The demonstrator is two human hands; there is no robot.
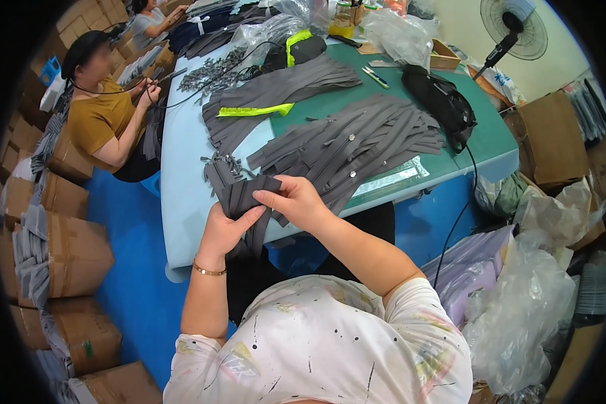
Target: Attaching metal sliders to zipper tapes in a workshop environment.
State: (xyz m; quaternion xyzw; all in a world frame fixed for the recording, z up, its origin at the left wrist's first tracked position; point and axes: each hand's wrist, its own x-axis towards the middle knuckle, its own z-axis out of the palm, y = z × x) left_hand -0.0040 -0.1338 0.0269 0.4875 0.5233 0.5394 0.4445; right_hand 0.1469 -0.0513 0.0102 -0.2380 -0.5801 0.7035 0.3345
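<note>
Several dark grey fabric strips (243, 202) sit bunched at the frame's centre, left hand (223, 229) gripping them from below, fingers closed around them. Right hand (296, 200) pinches their top edge, probably to keep them aligned, beside the long grey strip pile (357, 145) on the green table (491, 135).

1. The bundle of dark grey fabric strips (243, 202) is flat, layered, and pinched between both hands.
2. Its upper end fans out above the thumbs; its lower end hangs below them.

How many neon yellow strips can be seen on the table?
2: one yellow strip lies flat across a grey strap pile at the table's middle; another wraps a dark bundle farther back. Others may be hidden under piles.
</note>
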